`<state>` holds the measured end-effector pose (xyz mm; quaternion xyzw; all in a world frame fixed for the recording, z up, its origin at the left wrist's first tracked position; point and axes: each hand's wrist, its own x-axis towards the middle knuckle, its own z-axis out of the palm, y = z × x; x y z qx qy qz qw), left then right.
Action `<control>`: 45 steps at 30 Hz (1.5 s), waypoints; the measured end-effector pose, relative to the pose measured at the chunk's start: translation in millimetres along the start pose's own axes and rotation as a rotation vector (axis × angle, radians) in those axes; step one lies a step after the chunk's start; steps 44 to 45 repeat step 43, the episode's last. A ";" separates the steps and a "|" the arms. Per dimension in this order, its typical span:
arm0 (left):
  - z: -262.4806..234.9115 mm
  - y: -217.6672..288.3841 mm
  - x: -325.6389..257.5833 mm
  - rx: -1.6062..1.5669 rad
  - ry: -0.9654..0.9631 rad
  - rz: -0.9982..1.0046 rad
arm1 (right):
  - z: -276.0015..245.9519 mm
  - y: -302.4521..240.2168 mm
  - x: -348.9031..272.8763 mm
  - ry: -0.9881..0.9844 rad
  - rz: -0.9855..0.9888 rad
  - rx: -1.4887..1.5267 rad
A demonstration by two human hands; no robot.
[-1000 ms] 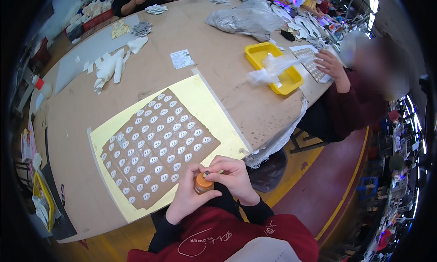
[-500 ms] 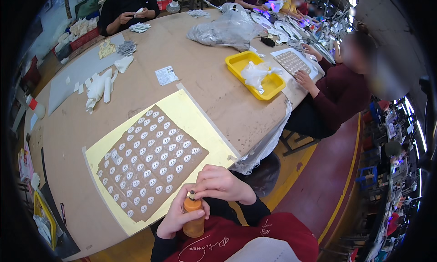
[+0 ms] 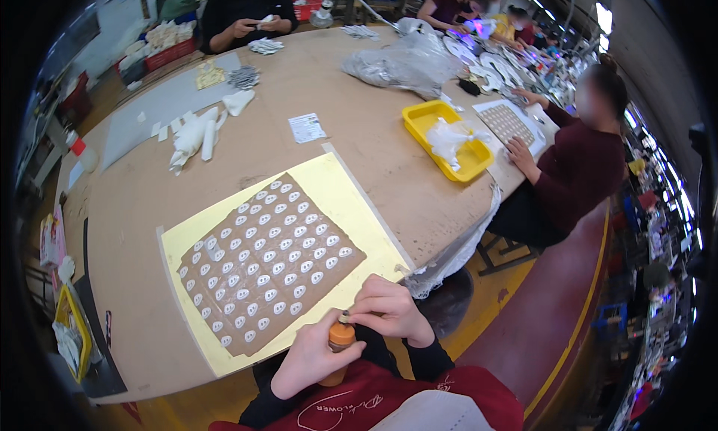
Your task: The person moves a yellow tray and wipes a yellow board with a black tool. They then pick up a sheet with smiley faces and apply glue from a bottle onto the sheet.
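Note:
My left hand [image 3: 314,358] is wrapped around an orange squeeze bottle [image 3: 342,337], held upright in front of my body just off the table's near edge. The fingers of my right hand [image 3: 390,309] are pinched together at the bottle's narrow tip, which has a small dark end. Beyond my hands lies a brown sheet [image 3: 247,300] carrying rows of small white rounded pieces with dark dots. It rests on a yellow sheet [image 3: 366,210] taped to the table. One piece near its left side seems to have something whitish over it.
A yellow tray [image 3: 474,170] with a white plastic bag stands to the right, near a co-worker [image 3: 580,150] with a similar sheet. A clear plastic bag [image 3: 404,68], a paper label [image 3: 307,128] and white cloth pieces [image 3: 196,138] lie farther back. Another person [image 3: 247,19] sits across the table.
The whole view has shifted, so the table things sit farther right and mostly a little lower. Both hands stay at the bottle; less of its body shows below my left hand.

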<state>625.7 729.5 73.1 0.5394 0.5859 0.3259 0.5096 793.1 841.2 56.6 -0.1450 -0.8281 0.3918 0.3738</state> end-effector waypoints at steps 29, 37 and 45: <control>-144.8 -130.0 -124.8 0.231 1.417 0.340 | 95.8 4.5 39.0 0.147 0.206 0.237; -138.7 -129.0 -112.1 -0.129 1.448 0.395 | 78.2 5.6 14.0 0.184 0.252 0.406; -132.1 -162.5 -106.1 -0.147 1.422 0.334 | 40.5 15.2 -16.1 0.209 0.299 0.450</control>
